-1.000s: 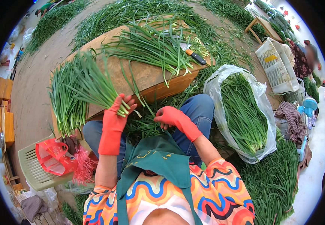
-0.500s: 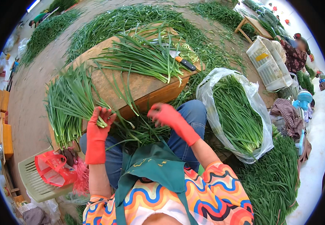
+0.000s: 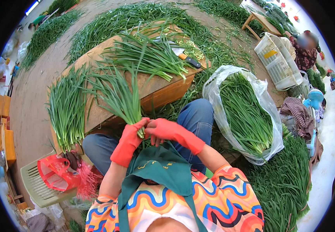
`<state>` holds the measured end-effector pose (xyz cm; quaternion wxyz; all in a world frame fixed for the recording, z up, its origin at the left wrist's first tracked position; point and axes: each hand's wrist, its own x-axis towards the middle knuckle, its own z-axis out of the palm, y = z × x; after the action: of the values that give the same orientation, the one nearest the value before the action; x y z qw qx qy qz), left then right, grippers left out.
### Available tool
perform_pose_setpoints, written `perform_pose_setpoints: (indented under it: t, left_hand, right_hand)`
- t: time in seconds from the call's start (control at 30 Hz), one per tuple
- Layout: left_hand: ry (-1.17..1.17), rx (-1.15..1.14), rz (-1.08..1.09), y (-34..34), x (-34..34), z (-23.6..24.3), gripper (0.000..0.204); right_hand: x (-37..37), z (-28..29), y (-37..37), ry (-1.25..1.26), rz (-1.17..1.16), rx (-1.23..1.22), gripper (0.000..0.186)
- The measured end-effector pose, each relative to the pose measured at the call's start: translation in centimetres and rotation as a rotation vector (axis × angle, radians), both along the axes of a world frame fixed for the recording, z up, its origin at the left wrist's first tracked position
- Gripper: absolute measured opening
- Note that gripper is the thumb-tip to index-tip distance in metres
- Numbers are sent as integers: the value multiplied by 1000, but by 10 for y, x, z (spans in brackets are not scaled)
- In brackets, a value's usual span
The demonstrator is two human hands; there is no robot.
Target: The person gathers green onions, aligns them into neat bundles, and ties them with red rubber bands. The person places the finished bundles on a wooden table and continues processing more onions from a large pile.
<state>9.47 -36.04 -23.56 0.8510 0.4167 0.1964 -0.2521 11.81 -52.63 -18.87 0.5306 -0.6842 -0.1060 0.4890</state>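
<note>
In a red rubber glove, my left hand (image 3: 130,137) is closed around the lower stems of a bunch of garlic chives (image 3: 127,98), whose leaves fan up over the wooden board. My right hand (image 3: 161,129), gloved the same, meets it at the stem ends with bent fingers; what they pinch, if anything, is hidden. A thick pile of trimmed chives (image 3: 67,106) lies on the board's left end. Across its far side spread loose chives (image 3: 146,54), beside a knife (image 3: 190,60) with a black and orange handle.
An open clear plastic bag (image 3: 277,135) full of chives stands right of my knee. Left of me is a plastic stool (image 3: 45,193) bearing a red bag (image 3: 57,172). A white crate (image 3: 277,62) stands far right, near another person (image 3: 306,54). Chives heap behind the board (image 3: 152,92).
My left hand has carried the bunch rightward from beside the left pile to above my lap. My right hand has moved left and down to meet it at the stems.
</note>
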Motion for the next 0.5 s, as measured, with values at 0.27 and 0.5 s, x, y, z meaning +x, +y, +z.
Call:
perform_pose_setpoints:
  t: [0.27,0.5]
  left_hand:
    - [-9,-116,340,21,12,25,25]
    - [32,-31,107,4,8,6,35]
  right_hand:
    - [117,-31,-85,-676,-644,-585,33]
    - [30,-16,-13,-90,-322,-42,26]
